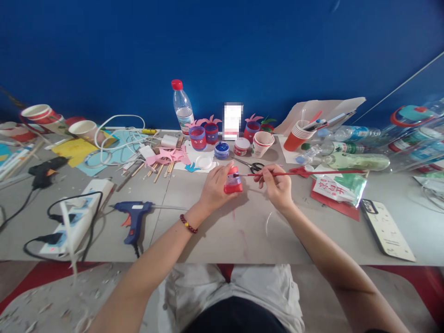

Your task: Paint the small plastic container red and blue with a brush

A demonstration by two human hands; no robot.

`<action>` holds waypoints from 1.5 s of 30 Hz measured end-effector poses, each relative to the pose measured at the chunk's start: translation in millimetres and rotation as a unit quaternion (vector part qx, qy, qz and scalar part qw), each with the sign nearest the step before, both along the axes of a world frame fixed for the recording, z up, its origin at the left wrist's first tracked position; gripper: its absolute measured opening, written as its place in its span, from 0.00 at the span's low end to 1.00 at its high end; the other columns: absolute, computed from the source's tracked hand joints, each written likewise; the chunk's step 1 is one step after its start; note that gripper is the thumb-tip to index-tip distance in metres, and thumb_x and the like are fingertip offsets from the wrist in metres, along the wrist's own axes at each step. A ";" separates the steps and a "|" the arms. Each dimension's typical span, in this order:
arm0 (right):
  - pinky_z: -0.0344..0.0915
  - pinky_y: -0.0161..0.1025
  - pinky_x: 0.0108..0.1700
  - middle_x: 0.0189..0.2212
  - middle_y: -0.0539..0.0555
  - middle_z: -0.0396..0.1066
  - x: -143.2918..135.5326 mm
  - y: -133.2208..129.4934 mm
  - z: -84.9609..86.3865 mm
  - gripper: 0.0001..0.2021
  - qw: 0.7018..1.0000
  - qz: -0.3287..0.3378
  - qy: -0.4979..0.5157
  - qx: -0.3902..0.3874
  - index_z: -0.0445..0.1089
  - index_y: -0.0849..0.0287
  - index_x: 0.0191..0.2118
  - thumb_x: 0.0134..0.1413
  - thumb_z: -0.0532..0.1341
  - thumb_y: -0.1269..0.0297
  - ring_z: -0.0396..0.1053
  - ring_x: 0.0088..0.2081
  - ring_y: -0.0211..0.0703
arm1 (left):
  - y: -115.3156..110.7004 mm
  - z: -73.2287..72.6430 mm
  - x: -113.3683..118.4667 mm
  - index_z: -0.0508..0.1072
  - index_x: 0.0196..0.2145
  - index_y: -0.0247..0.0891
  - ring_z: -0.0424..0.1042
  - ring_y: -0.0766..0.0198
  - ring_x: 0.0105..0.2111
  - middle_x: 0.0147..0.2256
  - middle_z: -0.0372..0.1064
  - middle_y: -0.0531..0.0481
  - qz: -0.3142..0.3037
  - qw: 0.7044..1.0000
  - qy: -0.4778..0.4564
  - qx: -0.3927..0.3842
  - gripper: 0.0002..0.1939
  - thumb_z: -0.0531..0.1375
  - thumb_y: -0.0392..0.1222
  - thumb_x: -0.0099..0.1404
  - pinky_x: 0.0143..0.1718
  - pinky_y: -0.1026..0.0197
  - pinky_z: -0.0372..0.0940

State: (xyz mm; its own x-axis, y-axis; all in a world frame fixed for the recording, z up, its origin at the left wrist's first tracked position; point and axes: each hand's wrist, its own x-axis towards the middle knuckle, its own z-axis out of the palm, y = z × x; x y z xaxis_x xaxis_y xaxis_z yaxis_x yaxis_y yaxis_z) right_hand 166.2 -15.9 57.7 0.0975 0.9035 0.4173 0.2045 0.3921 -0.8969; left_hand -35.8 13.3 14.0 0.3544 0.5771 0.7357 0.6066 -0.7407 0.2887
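My left hand (pixel 218 185) is wrapped round a small red-painted cup (pixel 233 187) with a bluish-purple band, tilted above the table. In my right hand (pixel 276 184) is a long red paintbrush (pixel 312 173), pinched near its bristle end. The dark brush tip meets the purple band or lies just before it. Beyond the hands stand an open jar of blue paint (pixel 222 150), a jar of red paint (pixel 241 147) and a paper cup (pixel 262 144). Black-handled scissors (pixel 255 167) lie just behind my right hand. Painted cups with pink paper tops (pixel 197 138) line the back.
A blue glue gun (pixel 133 217) and a power strip (pixel 78 217) with cords lie on the left. Pink paper scraps (pixel 169 157) and sticks are behind them. Plastic bottles (pixel 357 162) and a phone (pixel 387 231) lie on the right. A water bottle (pixel 183 111) stands at the back.
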 end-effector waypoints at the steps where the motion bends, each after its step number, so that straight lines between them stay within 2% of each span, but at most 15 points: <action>1: 0.64 0.34 0.23 0.24 0.50 0.73 1.5 0.7 -0.7 0.16 1.000 -0.009 -0.001 0.001 0.68 0.57 0.32 0.63 0.58 0.50 0.66 0.20 0.35 | 0.1 0.5 -0.3 0.52 0.66 0.36 0.71 0.48 0.50 0.52 0.71 0.37 -0.001 1.000 -0.003 0.000 0.44 0.62 0.62 0.62 0.52 0.46 0.68; 5: 0.61 0.34 0.23 0.22 0.49 0.71 8.1 2.6 -3.8 0.15 0.998 -0.051 -0.011 0.018 0.68 0.56 0.32 0.64 0.57 0.52 0.64 0.20 0.35 | 0.1 3.5 -1.2 0.52 0.66 0.37 0.71 0.49 0.49 0.51 0.70 0.37 0.000 1.000 -0.015 -0.011 0.43 0.63 0.60 0.62 0.50 0.46 0.68; 10: 0.63 0.36 0.27 0.25 0.50 0.71 9.5 -0.4 -6.3 0.11 0.992 -0.071 -0.083 0.060 0.67 0.56 0.34 0.66 0.54 0.58 0.66 0.23 0.36 | 0.6 5.2 -0.5 0.52 0.66 0.38 0.71 0.49 0.48 0.50 0.71 0.38 0.011 1.000 -0.024 -0.002 0.44 0.62 0.63 0.62 0.50 0.46 0.68; 14: 0.66 0.38 0.33 0.26 0.50 0.70 3.1 -7.6 -5.8 0.08 0.978 -0.057 -0.166 0.109 0.66 0.55 0.34 0.65 0.54 0.64 0.69 0.28 0.40 | 0.0 4.8 2.1 0.50 0.66 0.38 0.72 0.49 0.47 0.49 0.72 0.39 0.007 0.999 -0.026 0.026 0.45 0.64 0.60 0.61 0.50 0.47 0.68; 18: 0.65 0.39 0.33 0.27 0.51 0.69 -5.3 -15.2 -4.4 0.07 0.960 -0.038 -0.226 0.162 0.65 0.55 0.34 0.64 0.54 0.69 0.68 0.29 0.41 | -2.5 2.8 5.2 0.48 0.67 0.37 0.73 0.49 0.47 0.48 0.73 0.39 0.007 0.999 -0.011 0.034 0.48 0.68 0.51 0.58 0.51 0.47 0.67; 24: 0.63 0.38 0.30 0.25 0.51 0.67 -17.5 -23.1 1.5 0.07 0.943 -0.006 -0.244 0.228 0.63 0.54 0.35 0.63 0.53 0.73 0.66 0.28 0.41 | -5.3 2.4 7.0 0.50 0.66 0.36 0.73 0.50 0.46 0.48 0.73 0.38 0.003 0.999 0.004 0.036 0.46 0.68 0.44 0.57 0.51 0.47 0.68; 28: 0.64 0.38 0.30 0.25 0.51 0.68 -22.0 -26.4 4.1 0.07 0.945 0.003 -0.232 0.230 0.64 0.54 0.35 0.62 0.54 0.73 0.67 0.28 0.41 | -5.4 3.5 7.1 0.50 0.66 0.33 0.73 0.50 0.46 0.48 0.72 0.38 0.000 0.999 -0.003 0.039 0.46 0.69 0.43 0.57 0.50 0.48 0.69; 38: 0.66 0.38 0.31 0.26 0.51 0.71 -21.4 -24.8 3.7 0.06 0.957 0.008 -0.213 0.194 0.66 0.53 0.35 0.64 0.54 0.70 0.70 0.28 0.41 | -2.6 3.6 4.8 0.47 0.67 0.36 0.73 0.49 0.48 0.50 0.72 0.37 0.010 0.998 -0.008 0.066 0.48 0.68 0.49 0.59 0.50 0.47 0.69; 45: 0.66 0.39 0.30 0.26 0.51 0.70 -12.7 -19.0 5.1 0.07 0.960 -0.032 -0.205 0.185 0.64 0.53 0.34 0.65 0.53 0.67 0.69 0.28 0.41 | -1.2 3.3 2.9 0.47 0.67 0.37 0.74 0.49 0.47 0.50 0.72 0.38 0.029 0.998 -0.007 0.053 0.50 0.69 0.50 0.57 0.50 0.47 0.69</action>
State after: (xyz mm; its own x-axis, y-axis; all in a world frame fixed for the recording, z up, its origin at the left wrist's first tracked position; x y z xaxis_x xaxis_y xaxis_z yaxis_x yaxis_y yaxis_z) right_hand 153.4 -34.9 62.8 -0.0934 0.6836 0.7239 0.5458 0.6432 -0.5370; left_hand -33.0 12.2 17.4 0.3112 0.5156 0.7983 0.6458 -0.7310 0.2204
